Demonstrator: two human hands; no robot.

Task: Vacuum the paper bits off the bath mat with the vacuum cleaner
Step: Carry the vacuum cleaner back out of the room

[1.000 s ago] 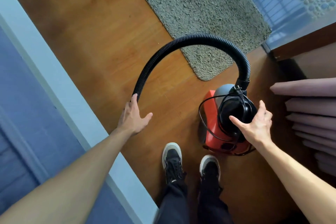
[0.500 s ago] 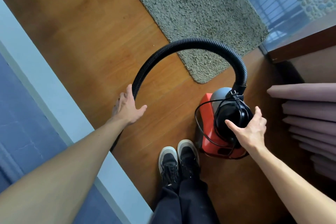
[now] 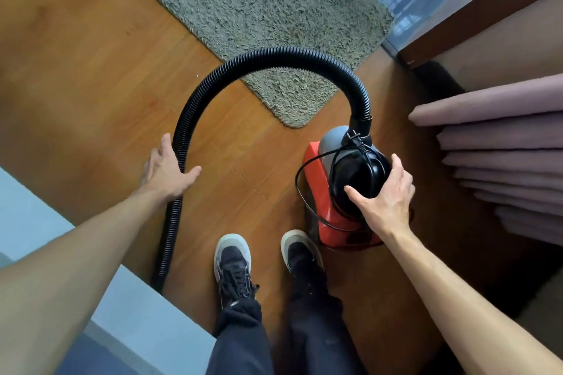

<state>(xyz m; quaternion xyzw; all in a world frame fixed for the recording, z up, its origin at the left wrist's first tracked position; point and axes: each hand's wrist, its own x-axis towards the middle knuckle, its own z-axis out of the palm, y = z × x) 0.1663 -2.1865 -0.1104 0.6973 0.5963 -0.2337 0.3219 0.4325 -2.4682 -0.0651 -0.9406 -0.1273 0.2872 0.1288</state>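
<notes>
1. Head view: our right hand (image 3: 384,196) clasps the black top of the red vacuum cleaner (image 3: 320,192), thumb and fingers curved around it.
2. Our left hand (image 3: 167,172) rests on the black hose (image 3: 274,55) with fairly straight fingers, not gripping.
3. The cleaner stands on the wooden floor (image 3: 91,70) near the bath mat (image 3: 259,3)'s near corner; we can make out no paper bits.
4. We judge this is set-up. Next, the hose's free end, hidden behind the pale ledge (image 3: 137,329), must reach the mat.
</notes>
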